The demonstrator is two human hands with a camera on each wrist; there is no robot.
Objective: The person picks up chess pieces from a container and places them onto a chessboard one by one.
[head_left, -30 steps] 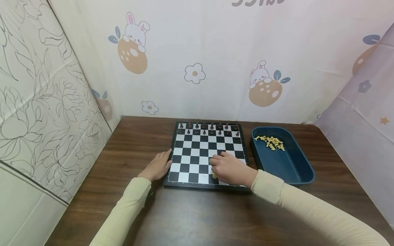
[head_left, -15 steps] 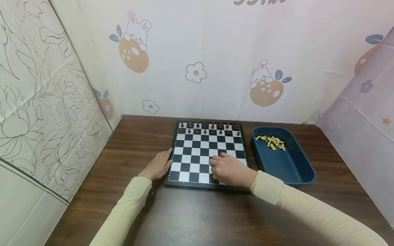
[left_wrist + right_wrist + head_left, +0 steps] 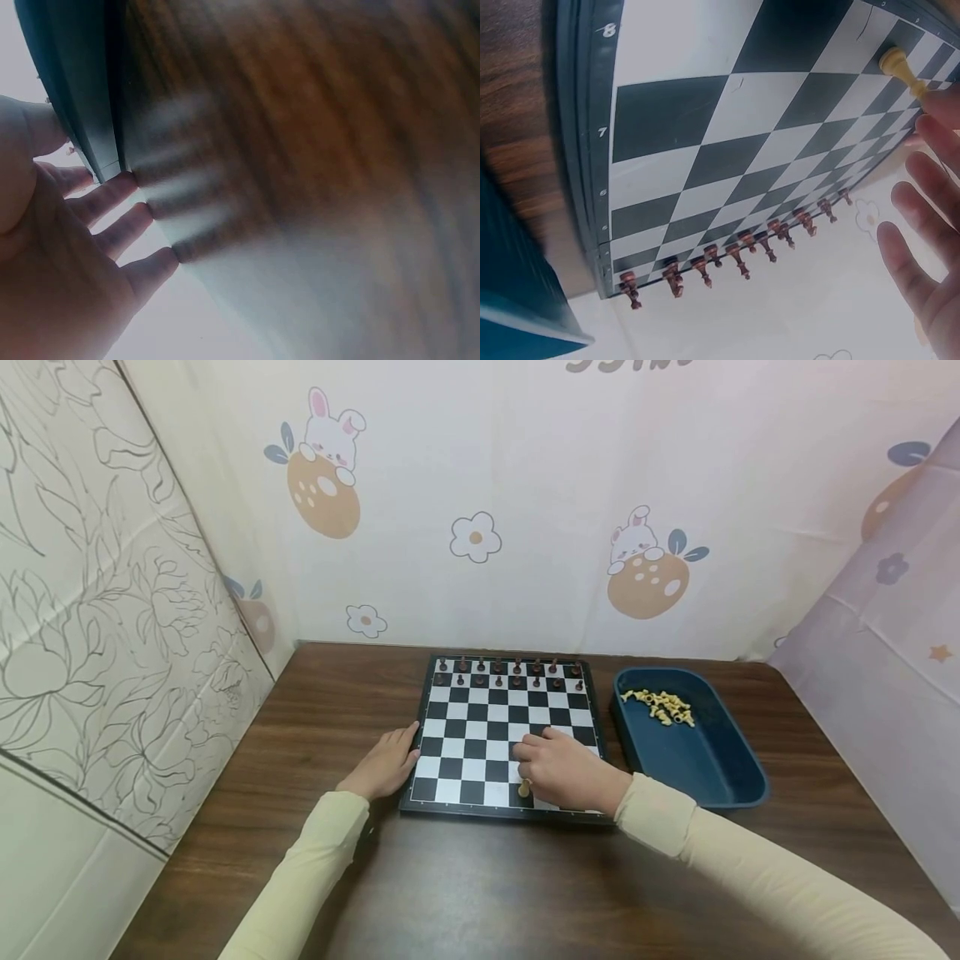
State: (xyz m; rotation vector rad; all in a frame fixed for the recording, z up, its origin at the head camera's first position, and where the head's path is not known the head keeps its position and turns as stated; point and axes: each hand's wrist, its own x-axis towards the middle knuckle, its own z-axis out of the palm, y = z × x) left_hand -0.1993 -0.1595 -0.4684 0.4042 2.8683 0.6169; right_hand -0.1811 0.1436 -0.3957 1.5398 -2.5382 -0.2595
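Looks like a pale piece (image 3: 524, 788) is being placed right now: it's pinched between thumb and finger of the right hand (image 3: 564, 770), at a dark square (image 3: 519, 802) in the near row of the board (image 3: 467, 727), with the other fingers held apart. Whether its base is flat on the board can't be made out for sure. The left hand (image 3: 381, 766) is laid against the board's left edge, fingers loosely spread, so it's probably being used as a brace. For the next move, the piece should be centred on its square and let go gently so it isn't tipped. As for looks, the piece is pale yellow, with a round foot and a slim stem, and its top is hidden by the fingertips. More pale pieces (image 3: 663, 707) are heaped in the blue tray (image 3: 693, 764), and dark pieces (image 3: 517, 682) are lined up in two rows along the far side
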